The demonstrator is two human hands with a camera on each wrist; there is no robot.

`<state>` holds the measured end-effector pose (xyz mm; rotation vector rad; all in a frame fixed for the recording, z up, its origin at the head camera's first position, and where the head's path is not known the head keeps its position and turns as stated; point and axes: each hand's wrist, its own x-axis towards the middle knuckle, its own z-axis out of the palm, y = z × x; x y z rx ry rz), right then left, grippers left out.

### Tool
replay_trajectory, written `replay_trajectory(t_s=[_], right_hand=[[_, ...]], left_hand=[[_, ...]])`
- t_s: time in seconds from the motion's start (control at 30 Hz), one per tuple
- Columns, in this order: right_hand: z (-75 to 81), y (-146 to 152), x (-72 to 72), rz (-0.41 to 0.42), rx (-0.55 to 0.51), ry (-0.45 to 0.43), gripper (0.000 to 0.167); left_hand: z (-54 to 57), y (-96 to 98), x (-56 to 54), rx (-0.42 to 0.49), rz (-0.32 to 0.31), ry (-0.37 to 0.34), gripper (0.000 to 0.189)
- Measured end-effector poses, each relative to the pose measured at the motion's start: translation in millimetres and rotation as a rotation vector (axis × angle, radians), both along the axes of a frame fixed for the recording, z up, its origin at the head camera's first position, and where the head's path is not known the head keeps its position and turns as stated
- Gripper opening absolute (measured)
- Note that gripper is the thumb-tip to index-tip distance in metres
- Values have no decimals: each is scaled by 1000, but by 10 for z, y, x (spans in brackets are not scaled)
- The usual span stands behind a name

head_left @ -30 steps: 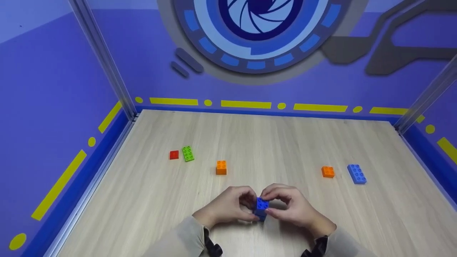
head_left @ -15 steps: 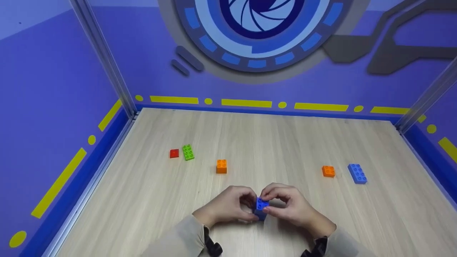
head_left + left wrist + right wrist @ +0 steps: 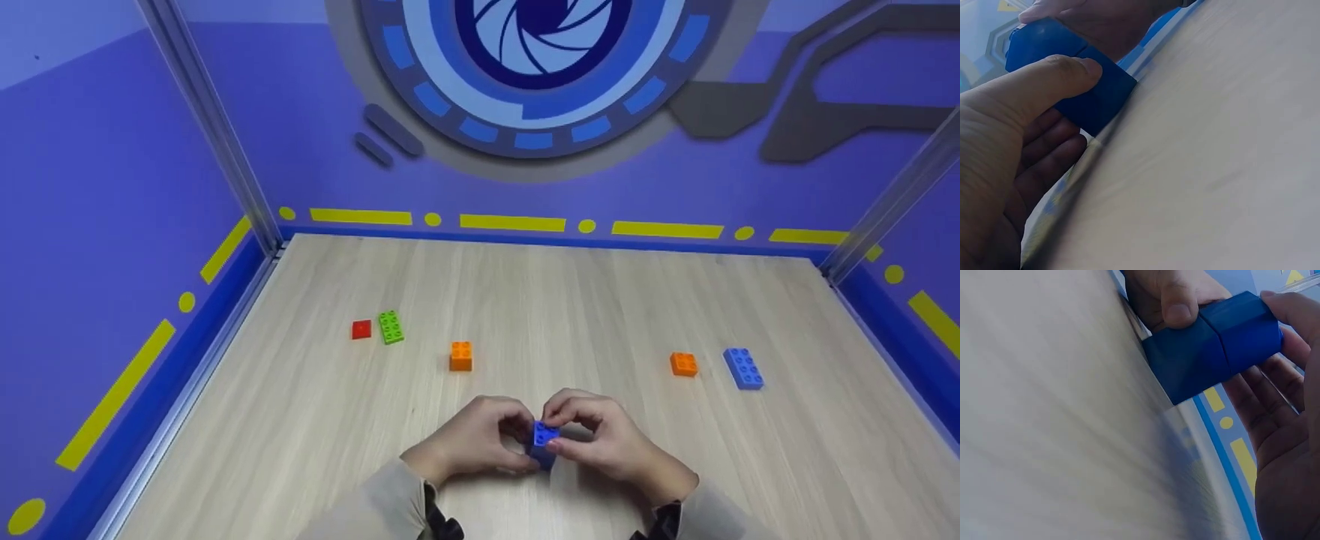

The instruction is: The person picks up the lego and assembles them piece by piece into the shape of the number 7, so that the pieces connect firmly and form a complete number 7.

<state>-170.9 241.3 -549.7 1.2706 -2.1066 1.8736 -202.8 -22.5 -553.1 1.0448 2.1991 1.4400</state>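
Two blue toy building bricks stand stacked near the front middle of the table. My left hand (image 3: 480, 436) grips the lower blue brick (image 3: 541, 457) (image 3: 1188, 360) from the left, thumb on its side near the seam. From the other side, my right hand (image 3: 606, 439) pinches the upper blue brick (image 3: 545, 433) (image 3: 1252, 334) between thumb and fingertips near its studded top. The right wrist view shows a thin straight seam between the two, their sides in line. In the left wrist view, the bottom of the lower brick is right at the tabletop.
On the wooden table (image 3: 555, 300) lie a red flat piece (image 3: 361, 329) and a green brick (image 3: 391, 328) at left. An orange brick (image 3: 461, 356) stands nearer the middle. A smaller orange brick (image 3: 683, 364) and a lighter blue brick (image 3: 743, 368) lie at right. Printed panels enclose the table.
A second ago a step showed between the two blue bricks; it closed by half a second ago. Both hands keep their hold, and the head view shifts slightly.
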Motion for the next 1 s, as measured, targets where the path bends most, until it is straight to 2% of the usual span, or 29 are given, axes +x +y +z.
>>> replay_trajectory(t_s=[0.1,0.2,0.47,0.63,0.73,0.87,1.0], right_hand=[[-23,-20,1,14,-4,54,33],[-38,-23,0,19,-7,72,34],[-83,-23,-5,19,-4,4,31],[-100,-17,41,4,5,-44,29],[-92,-5,59,-1,10,-76,28],[-78,7,46,-2,11,-86,27],[-64,5,31,-11,19,-118,25]], left_hand=[[-26,-8,20,14,1,12,32],[-55,-11,22,33,-13,25,32],[-83,-47,9,89,-52,55,29],[-105,-54,3,124,-61,102,25],[-102,-48,-12,137,-65,96,24],[-74,-48,-35,153,-40,46,21],[-47,-64,-53,173,39,64,16]])
